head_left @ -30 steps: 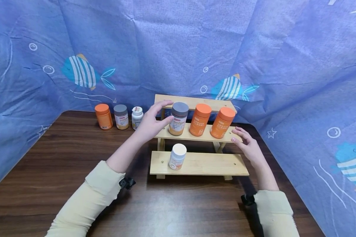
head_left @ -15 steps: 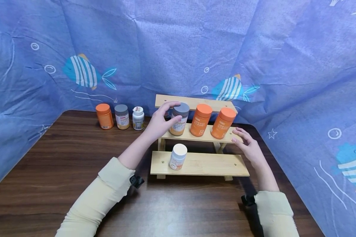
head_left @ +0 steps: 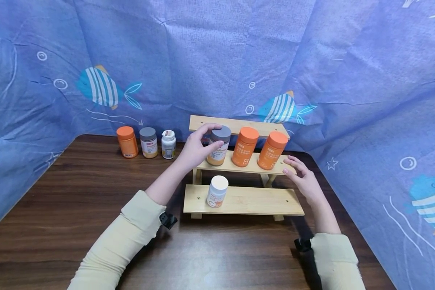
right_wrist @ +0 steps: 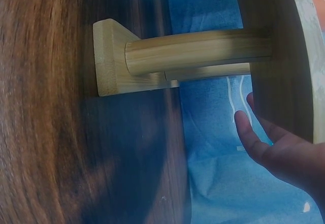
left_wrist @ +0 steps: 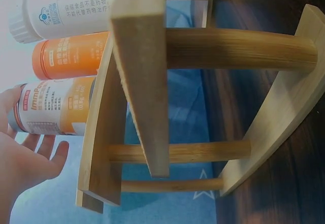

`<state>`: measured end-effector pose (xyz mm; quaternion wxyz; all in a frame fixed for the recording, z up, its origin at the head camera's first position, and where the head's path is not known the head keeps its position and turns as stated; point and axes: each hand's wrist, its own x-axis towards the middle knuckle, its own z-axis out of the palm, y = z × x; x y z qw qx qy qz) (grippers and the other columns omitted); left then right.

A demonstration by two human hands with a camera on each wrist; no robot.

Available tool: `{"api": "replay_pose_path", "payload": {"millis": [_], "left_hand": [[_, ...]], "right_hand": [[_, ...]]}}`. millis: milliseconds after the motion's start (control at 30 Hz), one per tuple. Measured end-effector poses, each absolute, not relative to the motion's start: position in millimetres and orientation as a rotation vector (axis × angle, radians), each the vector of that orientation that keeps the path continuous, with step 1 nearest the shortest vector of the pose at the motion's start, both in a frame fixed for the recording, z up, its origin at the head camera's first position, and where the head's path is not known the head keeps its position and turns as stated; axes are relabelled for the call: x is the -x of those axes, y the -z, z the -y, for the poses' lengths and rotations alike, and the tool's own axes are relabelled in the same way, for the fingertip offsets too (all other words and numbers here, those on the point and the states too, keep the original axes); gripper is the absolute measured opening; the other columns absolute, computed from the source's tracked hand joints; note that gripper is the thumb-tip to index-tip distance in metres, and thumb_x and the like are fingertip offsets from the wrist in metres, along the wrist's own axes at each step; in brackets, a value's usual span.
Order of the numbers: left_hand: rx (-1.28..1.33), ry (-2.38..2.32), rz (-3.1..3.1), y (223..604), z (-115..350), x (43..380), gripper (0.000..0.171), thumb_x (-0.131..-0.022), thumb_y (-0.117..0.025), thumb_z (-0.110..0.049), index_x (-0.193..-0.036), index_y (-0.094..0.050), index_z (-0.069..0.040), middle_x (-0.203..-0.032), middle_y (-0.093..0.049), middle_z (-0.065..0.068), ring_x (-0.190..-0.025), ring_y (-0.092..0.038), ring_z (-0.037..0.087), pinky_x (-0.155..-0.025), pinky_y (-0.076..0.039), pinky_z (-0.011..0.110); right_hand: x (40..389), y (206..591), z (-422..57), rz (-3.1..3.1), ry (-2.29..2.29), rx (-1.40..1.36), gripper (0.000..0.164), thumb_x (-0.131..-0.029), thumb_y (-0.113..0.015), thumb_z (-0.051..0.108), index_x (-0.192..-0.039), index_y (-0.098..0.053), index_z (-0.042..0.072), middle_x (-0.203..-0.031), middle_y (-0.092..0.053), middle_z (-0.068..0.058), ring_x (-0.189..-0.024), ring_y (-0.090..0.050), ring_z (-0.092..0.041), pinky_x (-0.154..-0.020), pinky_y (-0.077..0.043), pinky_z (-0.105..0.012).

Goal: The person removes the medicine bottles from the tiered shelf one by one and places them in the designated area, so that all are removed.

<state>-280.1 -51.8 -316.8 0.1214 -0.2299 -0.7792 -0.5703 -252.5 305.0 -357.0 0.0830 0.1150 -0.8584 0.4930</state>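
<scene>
A three-tier wooden shelf rack [head_left: 255,200] stands on the table. My left hand [head_left: 197,150] holds a grey-lidded supplement bottle [head_left: 217,155] at the left of the middle tier, thumb in front and fingers behind its lid. In the left wrist view the same hand [left_wrist: 30,158] reaches around that bottle [left_wrist: 56,107]. Two orange bottles, the near one [head_left: 243,151] and the right one [head_left: 270,153], stand beside it. My right hand [head_left: 306,180] is at the right end of the middle tier, fingers loosely bent; in the right wrist view whether it touches the board is unclear.
A white bottle [head_left: 217,192] stands on the bottom tier, left of centre. Left of the rack, on the dark wooden table [head_left: 76,193], are an orange bottle [head_left: 128,145], a grey-lidded bottle [head_left: 149,146] and a small white one [head_left: 168,147]. A blue fish-print cloth [head_left: 217,60] hangs behind.
My left hand has shifted slightly right and closed in around the grey-lidded bottle. The right hand stays in place, and the bottles keep their positions.
</scene>
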Motion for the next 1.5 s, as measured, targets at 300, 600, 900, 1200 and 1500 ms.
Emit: {"api": "replay_pose_path", "payload": {"millis": [300,600,900,1200,1500], "left_hand": [[0.667,1.685,2.241,316.4,53.1,279.6,0.044,-0.086,-0.070,-0.028,-0.127,-0.056,-0.019,-0.124,-0.058,-0.001,-0.111,-0.053,0.014,-0.095,-0.044,0.038],[0.616,1.695,2.224,306.6,57.9,271.0,0.046,-0.085,-0.072,-0.027,-0.126,-0.056,-0.017,-0.121,-0.061,0.003,-0.108,-0.055,0.015,-0.091,-0.047,0.034],[0.571,1.708,2.213,299.6,66.7,261.8,0.045,-0.084,-0.072,-0.022,-0.126,-0.057,-0.015,-0.115,-0.061,0.005,-0.103,-0.056,0.018,-0.088,-0.049,0.036],[0.563,1.710,2.212,297.4,74.8,252.8,0.044,-0.084,-0.072,-0.021,-0.125,-0.057,-0.015,-0.123,-0.058,0.003,-0.109,-0.054,0.017,-0.091,-0.047,0.037],[0.534,1.700,2.250,300.7,86.6,242.5,0.046,-0.084,-0.072,-0.026,-0.127,-0.055,-0.021,-0.125,-0.057,0.001,-0.105,-0.057,0.021,-0.092,-0.048,0.039]], "right_hand": [[253.3,360.6,-305.9,2.551,-1.496,-0.356,0.048,-0.093,-0.061,0.016,-0.132,-0.048,-0.007,-0.148,-0.032,-0.020,-0.134,-0.033,-0.030,-0.085,-0.038,-0.002],[252.7,359.7,-304.5,2.552,-1.521,-0.349,0.048,-0.093,-0.060,0.017,-0.133,-0.047,-0.007,-0.149,-0.031,-0.020,-0.133,-0.035,-0.025,-0.084,-0.041,-0.004],[253.0,358.6,-304.8,2.546,-1.532,-0.349,0.047,-0.093,-0.060,0.015,-0.133,-0.047,-0.008,-0.149,-0.030,-0.021,-0.129,-0.039,-0.016,-0.083,-0.043,-0.005],[253.5,359.0,-305.9,2.550,-1.567,-0.349,0.050,-0.093,-0.061,0.018,-0.134,-0.046,-0.006,-0.150,-0.029,-0.019,-0.125,-0.042,-0.008,-0.081,-0.045,-0.007],[268.4,375.2,-320.1,2.570,-1.514,-0.339,0.050,-0.093,-0.061,0.019,-0.135,-0.047,-0.003,-0.150,-0.030,-0.017,-0.127,-0.042,-0.010,-0.081,-0.044,-0.006]]}}
